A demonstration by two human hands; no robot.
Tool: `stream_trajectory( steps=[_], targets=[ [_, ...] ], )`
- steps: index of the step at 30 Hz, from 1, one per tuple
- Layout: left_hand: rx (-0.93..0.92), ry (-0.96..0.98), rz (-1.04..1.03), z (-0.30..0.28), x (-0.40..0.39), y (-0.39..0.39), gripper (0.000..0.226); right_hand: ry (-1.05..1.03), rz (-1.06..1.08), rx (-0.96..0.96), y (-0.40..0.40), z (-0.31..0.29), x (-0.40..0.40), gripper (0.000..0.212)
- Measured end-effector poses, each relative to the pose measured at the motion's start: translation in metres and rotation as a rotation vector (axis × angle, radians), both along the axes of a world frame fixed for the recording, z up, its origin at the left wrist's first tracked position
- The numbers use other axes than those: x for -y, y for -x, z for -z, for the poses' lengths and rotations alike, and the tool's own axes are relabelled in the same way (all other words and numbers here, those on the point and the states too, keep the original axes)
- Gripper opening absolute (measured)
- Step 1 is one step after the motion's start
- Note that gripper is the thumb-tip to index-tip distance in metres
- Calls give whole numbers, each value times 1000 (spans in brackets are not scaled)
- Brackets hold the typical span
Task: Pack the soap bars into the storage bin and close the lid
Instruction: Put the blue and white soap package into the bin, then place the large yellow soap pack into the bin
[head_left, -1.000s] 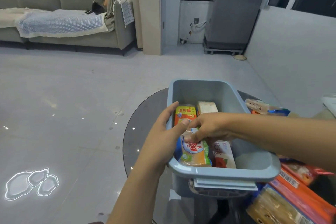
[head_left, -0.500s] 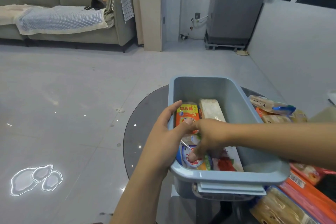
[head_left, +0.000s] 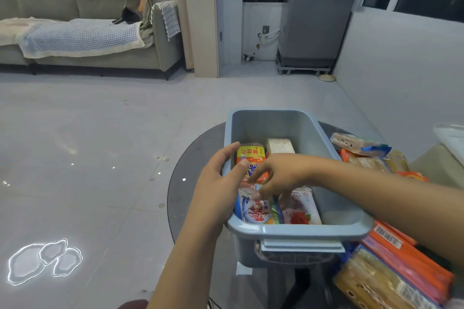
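Observation:
A pale blue storage bin [head_left: 301, 230] stands on a round glass table [head_left: 190, 183]. In it lie an orange-yellow soap bar [head_left: 251, 155], a pale bar [head_left: 280, 145], a white-and-blue soap packet [head_left: 254, 211] and a white bar with a red rose [head_left: 302, 209]. My left hand [head_left: 221, 184] grips the bin's left rim, thumb inside and fingers outside. My right hand [head_left: 280, 175] reaches into the bin, its spread fingertips touching the white-and-blue packet. A flat pale blue piece [head_left: 301, 246] sits under the near rim; I cannot tell whether it is the lid.
More wrapped soap lies right of the bin: orange packs [head_left: 404, 253], a yellowish pack [head_left: 371, 283] and packets at the far side [head_left: 359, 145]. The table's left edge drops to a tiled floor [head_left: 100, 158]. A sofa [head_left: 88, 40] stands far behind.
My right hand pushed the white-and-blue packet down to the bin's near left corner, then its fingers loosened and rose slightly. My left hand kept its grip on the rim.

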State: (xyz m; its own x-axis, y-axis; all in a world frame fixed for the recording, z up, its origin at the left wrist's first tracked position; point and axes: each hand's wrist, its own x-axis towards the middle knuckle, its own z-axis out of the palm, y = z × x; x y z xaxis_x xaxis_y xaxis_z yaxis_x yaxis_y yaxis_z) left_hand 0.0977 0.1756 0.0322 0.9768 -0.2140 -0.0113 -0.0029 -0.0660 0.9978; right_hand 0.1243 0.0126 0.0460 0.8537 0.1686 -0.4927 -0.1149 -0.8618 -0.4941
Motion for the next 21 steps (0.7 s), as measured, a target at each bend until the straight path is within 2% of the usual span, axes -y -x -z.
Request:
stream_trajectory(
  steps=[3, 6, 9, 14, 21],
  targets=[
    [94, -108, -82, -6, 4, 4, 30, -198, 123, 140, 18, -17, 15, 42],
    [183, -244, -142, -11, 9, 10, 36, -285, 172, 343, 47, -30, 30, 22],
    [294, -324, -179, -18, 14, 22, 36, -301, 224, 529, 78, -36, 41, 20],
    [415, -329, -120, -32, 37, 50, 27, -412, 352, 721, 118, -33, 57, 19],
    [369, -94, 68, -31, 91, 82, 25, -443, 489, 832, 162, -15, 87, 20]
  ],
)
